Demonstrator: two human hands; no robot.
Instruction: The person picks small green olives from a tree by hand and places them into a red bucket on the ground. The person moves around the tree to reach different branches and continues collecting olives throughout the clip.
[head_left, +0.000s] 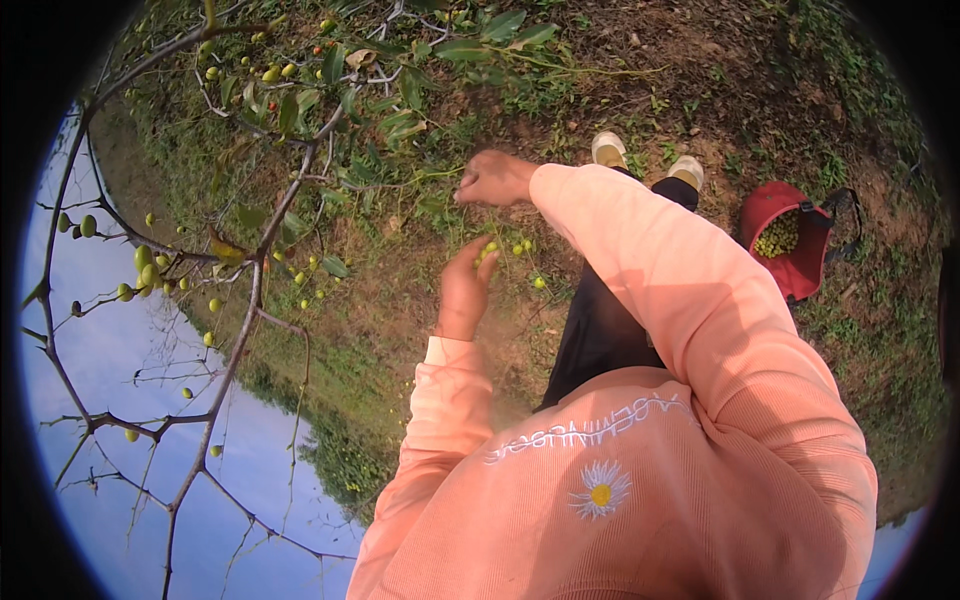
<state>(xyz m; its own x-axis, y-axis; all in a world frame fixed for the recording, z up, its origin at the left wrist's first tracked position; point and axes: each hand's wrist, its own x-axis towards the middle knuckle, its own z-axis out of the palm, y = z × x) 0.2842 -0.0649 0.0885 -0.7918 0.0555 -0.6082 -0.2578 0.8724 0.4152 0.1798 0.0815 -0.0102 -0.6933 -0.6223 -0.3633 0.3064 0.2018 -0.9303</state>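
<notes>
My right hand (496, 180), its fingers curled, is closed at the end of a thin leafy green twig (420, 178) that runs in from the left. Below it in the picture, my left hand (471, 276) has its thumb and fingers around small yellow-green fruits (489, 247). Just right of those fingertips hang more such fruits (523, 247) on fine stems, and one single fruit (539, 283) a little lower. Parts of the fruits at the left hand are hidden by its fingers. Both arms wear salmon-coloured sleeves.
A bare, thorny branch (259, 289) with green fruits (148, 274) spans the left side. A red bucket-like bag (786, 283) with a black strap stands on the ground at the right, holding many small yellow-green fruits (777, 235). My shoes (686, 171) are on leaf-littered, weedy ground.
</notes>
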